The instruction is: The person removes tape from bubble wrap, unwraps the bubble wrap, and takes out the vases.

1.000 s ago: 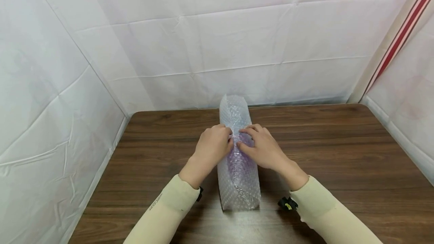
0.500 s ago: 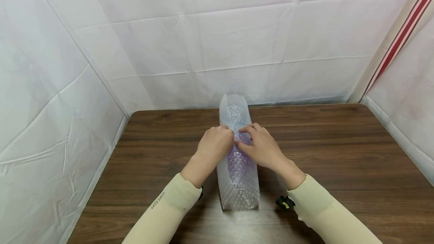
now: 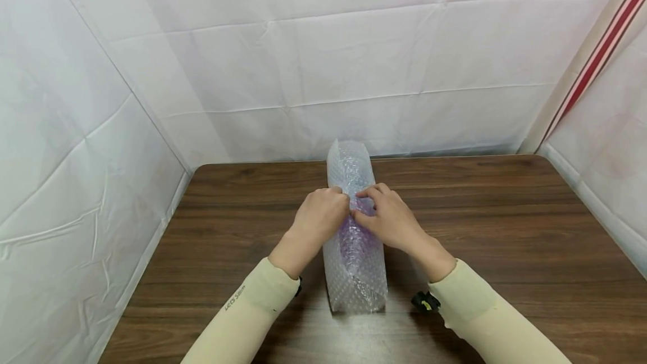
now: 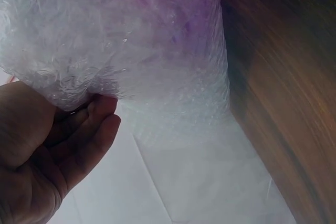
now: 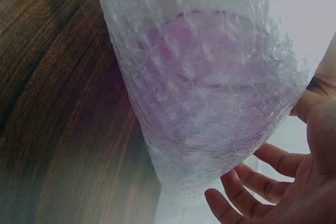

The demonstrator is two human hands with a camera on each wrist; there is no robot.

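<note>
A long bundle of clear bubble wrap (image 3: 356, 274) stretches from near the front of the table toward its back edge. Through the plastic shows something purple with a rounded outline (image 5: 205, 51); its kind is blurred by the bubbles. My left hand (image 3: 323, 215), fingers curled, pinches a fold of the wrap along the top seam. Facing it, my right hand (image 3: 391, 218) rests its thumb and fingertips on the wrap's right side. Its fingers (image 5: 247, 184) are spread and loosely bent in the right wrist view. In the left wrist view, the left fingertips are partly hidden under the crumpled wrap.
The dark wood-grain table (image 3: 485, 212) spreads to both sides of the bundle. White cloth walls (image 3: 364, 60) stand behind and beside it, with a red-striped strip (image 3: 591, 72) at the right corner. A black device (image 3: 426, 301) hangs under the right cuff.
The left hand has rolled over and closed more on the wrap's seam, its thumb now hidden in the head view. My right hand and the bundle have hardly moved.
</note>
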